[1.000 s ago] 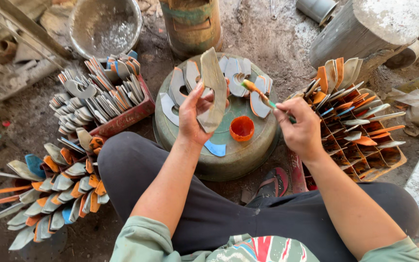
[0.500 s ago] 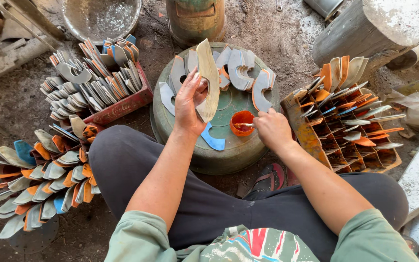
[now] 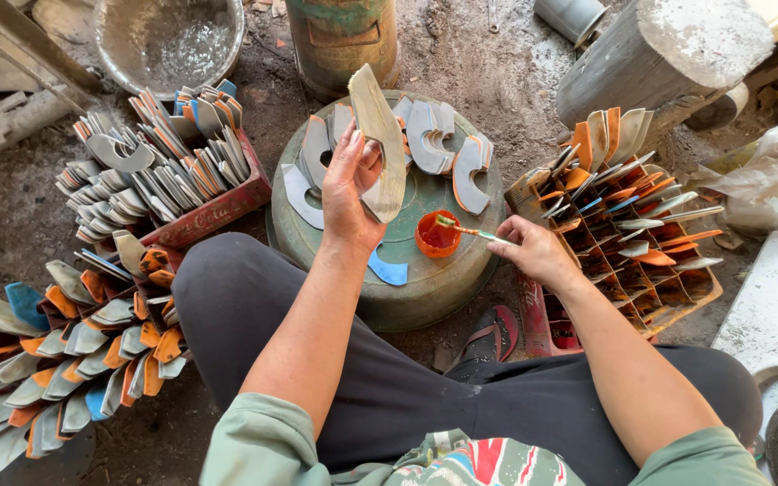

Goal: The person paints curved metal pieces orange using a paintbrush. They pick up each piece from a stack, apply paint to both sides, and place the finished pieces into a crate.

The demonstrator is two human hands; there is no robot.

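Observation:
My left hand (image 3: pixel 350 184) grips a curved grey metal blade (image 3: pixel 380 144) and holds it upright over a round green drum top (image 3: pixel 434 279). My right hand (image 3: pixel 533 252) pinches a thin paintbrush (image 3: pixel 465 230) whose tip dips into a small orange paint cup (image 3: pixel 437 236) on the drum. Several grey blades with orange edges (image 3: pixel 443 148) lie along the drum's far rim. A blue blade piece (image 3: pixel 391 268) rests near the front of the drum.
A red crate of grey and orange blades (image 3: pixel 159 166) stands at left, with a loose pile (image 3: pixel 74 351) on the ground below it. An orange divided crate with painted blades (image 3: pixel 637 234) is at right. A metal basin (image 3: pixel 168 40), a can and a log sit behind.
My right hand has brought the brush down from the blade to the paint cup. The left hand still holds the blade upright, shifted slightly.

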